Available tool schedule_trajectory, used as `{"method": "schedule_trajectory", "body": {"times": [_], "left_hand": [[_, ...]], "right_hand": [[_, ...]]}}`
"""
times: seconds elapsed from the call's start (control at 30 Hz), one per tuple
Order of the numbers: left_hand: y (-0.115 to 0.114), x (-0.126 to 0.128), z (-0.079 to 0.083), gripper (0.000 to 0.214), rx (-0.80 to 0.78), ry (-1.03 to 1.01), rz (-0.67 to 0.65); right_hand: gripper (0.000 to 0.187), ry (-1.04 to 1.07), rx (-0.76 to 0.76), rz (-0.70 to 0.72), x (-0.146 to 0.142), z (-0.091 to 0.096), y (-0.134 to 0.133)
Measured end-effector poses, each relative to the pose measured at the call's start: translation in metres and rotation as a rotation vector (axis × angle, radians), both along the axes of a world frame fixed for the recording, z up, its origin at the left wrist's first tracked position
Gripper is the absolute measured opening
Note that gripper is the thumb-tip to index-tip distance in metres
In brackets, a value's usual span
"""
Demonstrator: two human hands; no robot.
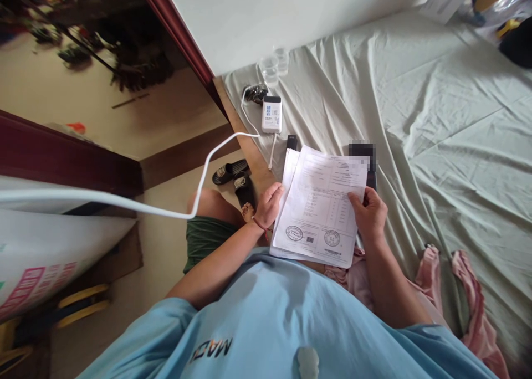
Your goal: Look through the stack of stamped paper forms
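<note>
I hold a stack of printed white papers [318, 204] with round stamps near the bottom, above my lap. My left hand [269, 204] grips the stack's left edge, fingers curled round it. My right hand [369, 215] is closed on the right edge, thumb on top of the page. A dark phone [371, 178] lies just beyond my right hand, partly hidden by the papers. I cannot tell if the right hand also touches it.
A pale green bed sheet [436, 118] spreads to the right. On it lie a white power bank [271, 114] with a white cable [199, 190], two clear cups [275, 66] and a pink cloth [465, 290]. Black sandals [235, 177] lie on the floor.
</note>
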State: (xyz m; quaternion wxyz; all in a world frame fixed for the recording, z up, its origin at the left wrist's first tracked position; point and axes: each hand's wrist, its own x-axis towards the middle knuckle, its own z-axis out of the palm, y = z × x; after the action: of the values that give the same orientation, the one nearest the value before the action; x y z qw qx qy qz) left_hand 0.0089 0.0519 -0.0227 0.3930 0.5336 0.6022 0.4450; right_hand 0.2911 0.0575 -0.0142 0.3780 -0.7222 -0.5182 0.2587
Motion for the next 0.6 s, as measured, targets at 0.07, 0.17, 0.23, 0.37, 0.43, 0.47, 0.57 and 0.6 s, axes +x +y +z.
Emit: {"method": "schedule_trajectory", "body": {"times": [0.07,0.17,0.23,0.37,0.43,0.47,0.57,0.6], "left_hand": [[0.0003,0.0003,0.001,0.035,-0.005,-0.007,0.006],[0.0006,0.0006,0.0016,0.035,-0.015,-0.009,0.016],[0.0005,0.0008,0.0014,0.036,-0.016,-0.015,0.019],[0.0004,0.0012,0.0005,0.037,-0.009,-0.029,0.021],[0.0005,0.0011,-0.0002,0.036,-0.011,-0.035,0.024],[0.0005,0.001,-0.0005,0.036,-0.012,-0.036,0.025],[0.0003,0.0008,-0.0016,0.034,-0.009,-0.035,0.026],[0.0,0.0008,-0.002,0.033,-0.007,-0.034,0.025]], "right_hand": [[0.033,-0.011,-0.011,0.013,0.0002,0.0012,-0.0001],[0.031,-0.012,0.003,0.036,-0.0007,0.0032,-0.0003],[0.031,-0.008,0.03,0.057,-0.002,0.0041,-0.0004],[0.027,0.01,0.069,0.092,-0.0048,0.0037,-0.0011],[0.025,0.006,0.091,0.103,-0.0052,0.0029,-0.0015],[0.025,-0.001,0.108,0.102,-0.0049,0.0026,-0.0016],[0.024,-0.025,0.163,0.078,-0.0018,0.0023,-0.0014],[0.024,-0.033,0.181,0.064,-0.0002,0.0024,-0.0012]]}}
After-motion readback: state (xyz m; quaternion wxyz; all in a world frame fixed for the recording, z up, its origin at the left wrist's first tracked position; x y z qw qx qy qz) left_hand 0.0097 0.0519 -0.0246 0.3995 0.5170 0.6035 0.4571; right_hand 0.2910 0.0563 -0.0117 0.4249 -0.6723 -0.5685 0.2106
